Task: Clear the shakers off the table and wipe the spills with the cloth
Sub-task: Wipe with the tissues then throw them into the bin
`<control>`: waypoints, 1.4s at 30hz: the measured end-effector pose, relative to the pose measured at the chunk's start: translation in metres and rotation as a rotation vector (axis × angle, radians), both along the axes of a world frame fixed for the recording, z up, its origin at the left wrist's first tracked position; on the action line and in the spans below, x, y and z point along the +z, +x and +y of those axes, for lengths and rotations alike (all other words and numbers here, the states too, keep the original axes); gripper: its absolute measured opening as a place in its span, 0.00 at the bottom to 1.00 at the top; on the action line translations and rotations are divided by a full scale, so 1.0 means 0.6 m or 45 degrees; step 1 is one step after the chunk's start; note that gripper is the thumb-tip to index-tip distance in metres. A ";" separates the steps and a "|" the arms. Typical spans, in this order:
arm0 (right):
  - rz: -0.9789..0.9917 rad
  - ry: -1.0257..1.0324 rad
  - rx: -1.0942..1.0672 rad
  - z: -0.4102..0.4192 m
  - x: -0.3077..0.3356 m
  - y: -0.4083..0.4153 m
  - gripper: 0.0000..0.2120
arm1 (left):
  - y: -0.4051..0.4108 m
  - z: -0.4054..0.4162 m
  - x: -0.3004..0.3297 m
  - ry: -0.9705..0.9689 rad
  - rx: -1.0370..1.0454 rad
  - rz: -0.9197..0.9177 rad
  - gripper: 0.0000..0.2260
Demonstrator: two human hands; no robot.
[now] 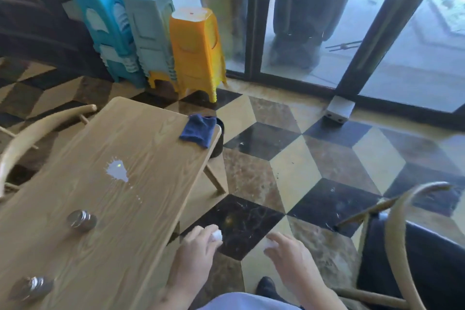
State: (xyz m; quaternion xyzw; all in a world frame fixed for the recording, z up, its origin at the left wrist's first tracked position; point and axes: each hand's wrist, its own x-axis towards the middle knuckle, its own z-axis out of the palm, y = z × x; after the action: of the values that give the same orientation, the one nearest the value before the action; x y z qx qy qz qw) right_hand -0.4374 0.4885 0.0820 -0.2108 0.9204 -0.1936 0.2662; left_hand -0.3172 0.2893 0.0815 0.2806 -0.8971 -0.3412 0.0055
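On the wooden table, two glass shakers with metal tops stand near its front: one further in, one at the near left. A white spill marks the table's middle. A dark blue cloth lies on the far right corner. Past the table's right edge, above the floor, my left hand is closed around a small white object. My right hand curls around another small white object. Both are blurred, so what they are is unclear.
A wooden chair with a dark seat stands at the near right. Another chair back curves along the table's left. Stacked plastic stools stand by the glass doors. A dark round seat sits under the table's far corner.
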 end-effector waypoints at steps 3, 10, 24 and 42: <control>0.046 -0.022 -0.014 0.037 -0.001 -0.047 0.14 | -0.062 0.036 0.003 -0.054 -0.052 0.003 0.06; 0.039 -0.008 -0.033 0.106 -0.021 -0.141 0.15 | -0.167 0.094 0.001 0.035 -0.136 -0.084 0.10; -0.125 0.019 -0.080 -0.005 -0.046 -0.383 0.14 | -0.442 -0.062 -0.041 0.114 -0.199 -0.082 0.14; -0.164 0.074 0.138 -0.323 -0.024 -0.731 0.12 | -0.724 -0.310 -0.019 0.067 0.139 0.006 0.12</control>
State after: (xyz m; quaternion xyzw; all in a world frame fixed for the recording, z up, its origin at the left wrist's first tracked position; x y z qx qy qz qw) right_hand -0.8760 0.2949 0.0677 -0.2395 0.8938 -0.1654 0.3411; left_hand -0.7514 0.1032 0.0701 0.3284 -0.8711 -0.3647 0.0190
